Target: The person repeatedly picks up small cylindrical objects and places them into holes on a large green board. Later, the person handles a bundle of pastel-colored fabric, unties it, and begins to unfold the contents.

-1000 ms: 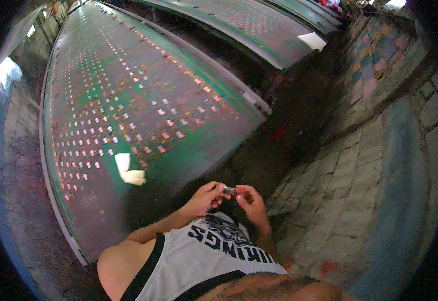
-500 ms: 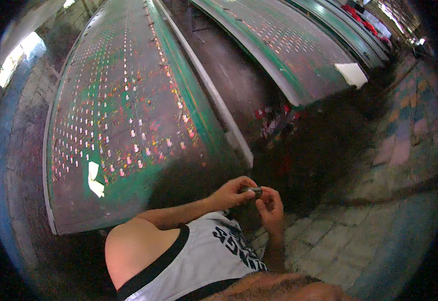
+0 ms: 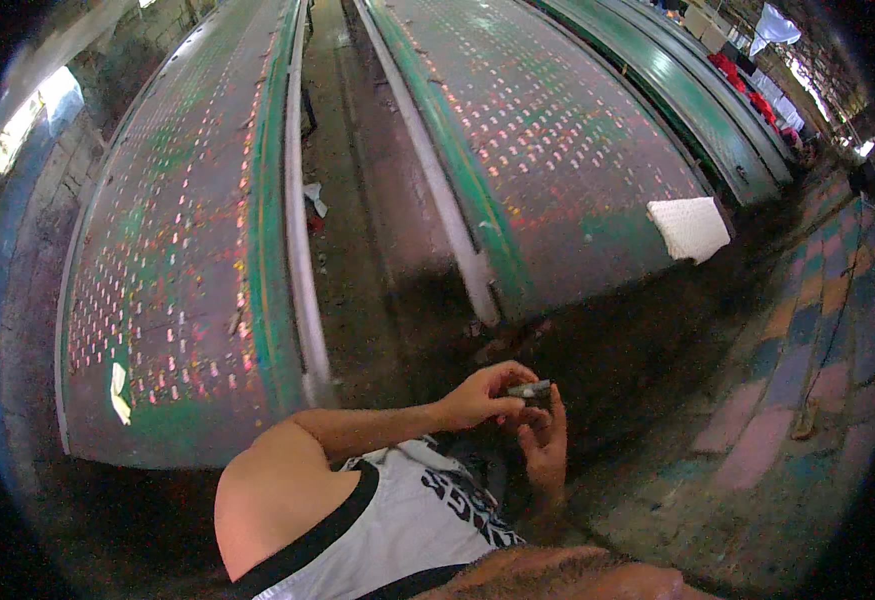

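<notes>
My left hand is closed round a small, short grey-dark object with a pale patch on it. Its kind is too small and blurred to tell. Facing it, my right hand has its raised index finger against the object's right end, with the thumb lower down. Both hands are close together in front of my body, over the dark floor beyond the table ends. Part of the right hand's grip is hidden.
A long green and grey table with rows of small pale and coloured marks stretches away at left. A similar table runs to its right, bearing a white folded cloth. A white scrap lies on the left table. Coloured paving is at right.
The view has turned right, so the tables and the gap between them appear further left. The small object is held a little differently, the right index finger now straighter.
</notes>
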### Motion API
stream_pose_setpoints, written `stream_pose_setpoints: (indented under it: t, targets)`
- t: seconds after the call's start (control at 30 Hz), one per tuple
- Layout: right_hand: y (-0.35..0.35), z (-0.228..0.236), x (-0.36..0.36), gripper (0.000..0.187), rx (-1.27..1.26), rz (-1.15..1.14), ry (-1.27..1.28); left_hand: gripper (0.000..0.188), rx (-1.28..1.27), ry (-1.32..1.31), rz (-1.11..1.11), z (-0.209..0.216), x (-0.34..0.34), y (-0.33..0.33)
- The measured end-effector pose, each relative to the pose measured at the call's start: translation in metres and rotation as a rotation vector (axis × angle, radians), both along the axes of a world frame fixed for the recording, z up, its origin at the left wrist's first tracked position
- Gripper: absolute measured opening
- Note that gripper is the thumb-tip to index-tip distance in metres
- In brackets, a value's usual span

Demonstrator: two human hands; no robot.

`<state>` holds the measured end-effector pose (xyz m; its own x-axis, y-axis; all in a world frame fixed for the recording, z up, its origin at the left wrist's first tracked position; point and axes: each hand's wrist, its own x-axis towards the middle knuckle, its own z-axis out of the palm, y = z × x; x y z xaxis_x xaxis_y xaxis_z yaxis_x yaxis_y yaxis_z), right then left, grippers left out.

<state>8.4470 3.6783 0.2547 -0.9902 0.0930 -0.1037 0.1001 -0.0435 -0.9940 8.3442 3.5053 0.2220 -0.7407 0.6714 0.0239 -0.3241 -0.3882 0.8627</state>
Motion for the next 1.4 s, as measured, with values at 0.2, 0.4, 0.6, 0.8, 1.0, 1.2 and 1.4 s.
stream_pose_setpoints:
  t: [0.2,0.4,0.6,0.8,1.0,1.2,1.4]
  targets:
    - [0.133,-0.016,-0.076,0.076,-0.139,0.082,-0.065,0.060,-0.064,-0.020,-0.058,-0.018,-0.057,0.101]
    - [0.281,0.025,-0.171,0.069,0.144,0.247,-0.098,0.073,-0.138,-0.110,0.104,-0.002,-0.113,0.247]
    - [0.399,0.040,-0.256,0.063,0.152,0.318,-0.086,0.082,-0.092,-0.032,0.233,0.004,-0.171,0.360]
    - [0.492,0.005,-0.334,0.046,0.194,0.457,-0.123,0.076,-0.054,-0.140,0.224,-0.026,-0.224,0.430]
    - [0.578,-0.038,-0.421,0.035,0.123,0.430,-0.300,0.071,-0.006,-0.329,0.187,-0.062,-0.304,0.518]
    - [0.690,-0.013,-0.517,0.040,0.157,0.305,-0.310,0.078,-0.224,-0.114,0.135,-0.034,-0.425,0.634]
    - [0.788,0.009,-0.569,0.043,0.123,0.113,-0.284,0.077,-0.419,0.282,0.127,0.005,-0.511,0.736]
